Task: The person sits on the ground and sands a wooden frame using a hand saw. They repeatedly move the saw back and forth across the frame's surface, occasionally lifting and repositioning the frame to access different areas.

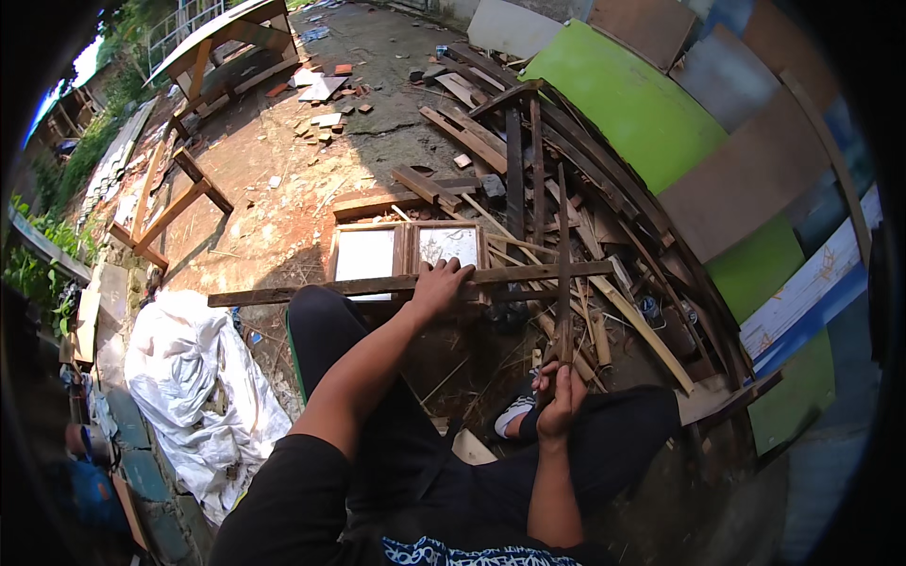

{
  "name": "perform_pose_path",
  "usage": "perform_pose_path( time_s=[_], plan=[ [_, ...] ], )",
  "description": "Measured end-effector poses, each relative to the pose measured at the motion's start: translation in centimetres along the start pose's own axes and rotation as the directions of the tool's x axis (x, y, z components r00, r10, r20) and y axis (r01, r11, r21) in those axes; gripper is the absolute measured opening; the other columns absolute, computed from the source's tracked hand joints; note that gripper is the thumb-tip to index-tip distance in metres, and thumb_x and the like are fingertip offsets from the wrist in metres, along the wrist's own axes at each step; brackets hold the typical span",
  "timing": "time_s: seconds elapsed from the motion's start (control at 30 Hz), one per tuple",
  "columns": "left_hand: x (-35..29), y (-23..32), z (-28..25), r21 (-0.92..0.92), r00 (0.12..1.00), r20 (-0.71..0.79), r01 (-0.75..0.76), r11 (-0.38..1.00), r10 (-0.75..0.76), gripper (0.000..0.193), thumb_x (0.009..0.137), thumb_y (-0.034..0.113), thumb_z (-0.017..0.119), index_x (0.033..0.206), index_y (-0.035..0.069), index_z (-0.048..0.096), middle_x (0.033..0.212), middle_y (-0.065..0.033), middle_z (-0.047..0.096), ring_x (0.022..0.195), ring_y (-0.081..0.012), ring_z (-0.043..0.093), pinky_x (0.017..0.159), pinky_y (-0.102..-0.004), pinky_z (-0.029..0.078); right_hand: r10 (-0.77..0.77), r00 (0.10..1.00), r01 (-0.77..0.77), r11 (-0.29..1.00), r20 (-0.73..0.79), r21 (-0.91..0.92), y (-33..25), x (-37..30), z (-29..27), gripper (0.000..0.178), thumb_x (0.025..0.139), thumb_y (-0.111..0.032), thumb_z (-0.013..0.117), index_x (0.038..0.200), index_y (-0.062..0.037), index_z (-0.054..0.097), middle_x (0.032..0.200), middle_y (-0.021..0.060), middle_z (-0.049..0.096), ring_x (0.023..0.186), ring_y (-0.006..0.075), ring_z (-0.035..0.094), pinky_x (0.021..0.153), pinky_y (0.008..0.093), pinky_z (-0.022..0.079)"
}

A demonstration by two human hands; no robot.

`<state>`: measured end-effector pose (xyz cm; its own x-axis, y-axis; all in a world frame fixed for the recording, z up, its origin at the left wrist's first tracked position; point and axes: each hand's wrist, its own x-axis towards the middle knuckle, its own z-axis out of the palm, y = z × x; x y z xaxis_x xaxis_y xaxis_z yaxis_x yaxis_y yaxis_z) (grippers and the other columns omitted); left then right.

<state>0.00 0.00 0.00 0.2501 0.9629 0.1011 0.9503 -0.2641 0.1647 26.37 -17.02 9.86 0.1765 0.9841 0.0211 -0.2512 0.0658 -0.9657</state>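
In the head view, keeps both knees bent and apart, low over littered ground. Lays the left hand [440,286] on a long wooden bar [377,285], with fingers bent over it and mostly closed, taking hold a little right of its middle; cannot tell the place of the thumb. Has the bar stretched nearly crosswise in front of the legs, from just past the left knee [321,307] to the edge of the scrap on the right. Grips with the right hand [559,398] the near end of a narrow dark strip [564,283], fingers closed around it, pointing it away from the body and across the bar near the bar's right end; cannot tell for certain its kind, nor any contact between the two. Shows just beyond the bar a wooden frame [408,250] with two pale panels, and on the right a heap of dark timber [514,170], backed by a bright green panel [632,104]. Shows a shoe [516,411] near the right hand, a crumpled white sheet [193,387] to the left of the legs, a wooden trestle [172,215] farther out, and broken pieces [326,120] scattered on sunlit ground beyond.
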Motion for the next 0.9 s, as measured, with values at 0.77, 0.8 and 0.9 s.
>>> perform_pose_path(
  time_s=[0.77, 0.8, 0.9],
  plan=[
    [1.4, 0.2, -2.6, -0.121, 0.924, 0.019, 0.381, 0.917, -0.381, 0.055, 0.097, 0.05, 0.047, 0.082, 0.007, 0.077, 0.074, -0.0222, 0.069, 0.071, -0.039, 0.07, 0.068, -0.0488, 0.056, 0.166, 0.978, -0.146, 0.977, 0.123, -0.154, 8.0, -2.0, 2.4, 0.044, 0.104, -0.031, 0.043, 0.073, -0.0024, 0.052, 0.058, -0.0023, 0.043, 0.049, 0.0044, 0.037, 0.046, 0.0223, 0.027],
    [1.7, 0.4, -3.1, -0.118, 0.921, 0.038, 0.39, 0.913, -0.389, 0.054, 0.097, 0.05, 0.048, 0.082, 0.007, 0.077, 0.075, -0.0218, 0.07, 0.073, -0.0383, 0.071, 0.068, -0.0481, 0.056, 0.169, 0.978, -0.15, 0.977, 0.124, -0.15, 7.9, -1.9, 2.5, 0.044, 0.104, -0.031, 0.043, 0.072, -0.0024, 0.052, 0.058, -0.0023, 0.043, 0.049, 0.0045, 0.037, 0.047, 0.0222, 0.027],
    [2.5, 0.7, -3.2, -0.128, 0.918, 0.043, 0.396, 0.909, -0.394, 0.055, 0.097, 0.049, 0.047, 0.081, 0.005, 0.077, 0.077, -0.023, 0.07, 0.075, -0.0394, 0.07, 0.07, -0.0488, 0.056, 0.162, 0.983, -0.148, 0.977, 0.085, -0.156, 7.9, -1.7, 2.6, 0.042, 0.101, -0.032, 0.047, 0.071, -0.0037, 0.052, 0.059, -0.0038, 0.041, 0.053, 0.0044, 0.036, 0.049, 0.0254, 0.027]
  ],
)
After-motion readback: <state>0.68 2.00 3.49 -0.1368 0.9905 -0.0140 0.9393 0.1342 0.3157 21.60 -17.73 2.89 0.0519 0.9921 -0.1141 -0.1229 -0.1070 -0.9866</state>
